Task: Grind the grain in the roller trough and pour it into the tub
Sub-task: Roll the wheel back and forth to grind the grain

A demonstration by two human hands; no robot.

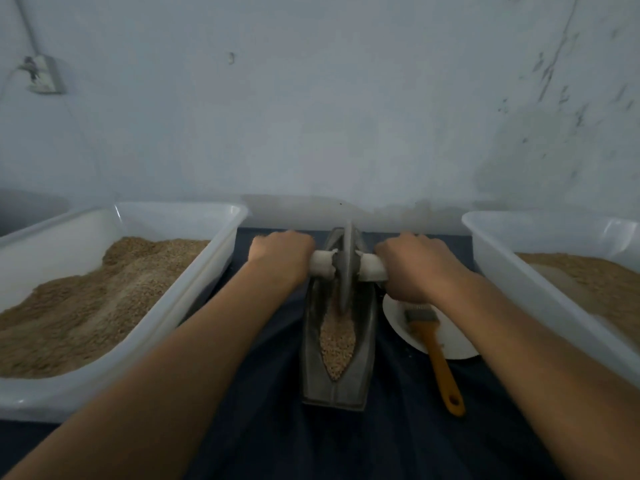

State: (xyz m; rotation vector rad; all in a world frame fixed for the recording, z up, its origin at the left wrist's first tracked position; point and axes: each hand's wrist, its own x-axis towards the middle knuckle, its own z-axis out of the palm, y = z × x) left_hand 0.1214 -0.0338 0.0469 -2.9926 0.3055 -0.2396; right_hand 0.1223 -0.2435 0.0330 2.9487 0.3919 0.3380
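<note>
Grinding step: left hand and right hand fingers curled round roller handle; wheel in trough, grain still coarse. Next: roll toward near table edge.

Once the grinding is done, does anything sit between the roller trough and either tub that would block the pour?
Nothing visible blocks the way from the trough to the left tub. Toward the right tub, a white plate carrying a brush lies on the cloth between them.
</note>
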